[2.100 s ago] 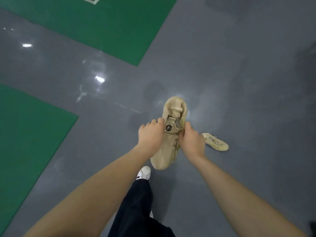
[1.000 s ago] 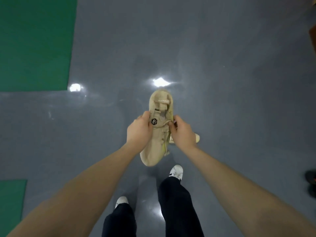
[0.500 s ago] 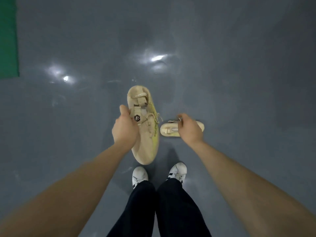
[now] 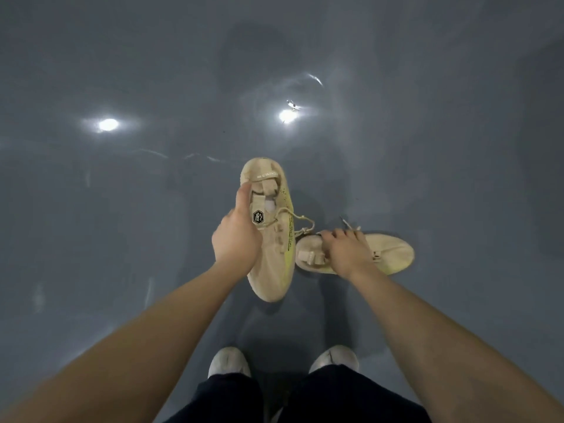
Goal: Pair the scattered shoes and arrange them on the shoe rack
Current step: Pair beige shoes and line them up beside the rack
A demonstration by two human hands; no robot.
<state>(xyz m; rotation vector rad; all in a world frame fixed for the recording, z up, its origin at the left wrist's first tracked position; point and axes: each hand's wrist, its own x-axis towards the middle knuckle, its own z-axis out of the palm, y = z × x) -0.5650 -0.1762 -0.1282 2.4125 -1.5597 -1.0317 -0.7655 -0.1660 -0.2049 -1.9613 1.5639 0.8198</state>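
A beige knit sneaker [image 4: 273, 261] with a yellow side stripe hangs in the air, heel away from me, toe toward me. My left hand [image 4: 236, 238] grips it at the collar, thumb along the opening. Its matching sneaker [image 4: 393, 251] lies on the grey floor just to the right, toe pointing right. My right hand [image 4: 345, 250] is down on this second shoe, fingers curled over its opening and laces. The hand hides the shoe's middle. No shoe rack is in view.
The glossy grey floor [image 4: 122, 209] stretches all round, with two bright light reflections [image 4: 106, 125] on it. My own feet in white shoes [image 4: 229, 361] and dark trousers stand directly below the sneakers.
My right hand let go of the held sneaker and dropped onto the second sneaker on the floor. The left hand alone now carries the first one. The green mats have left view.
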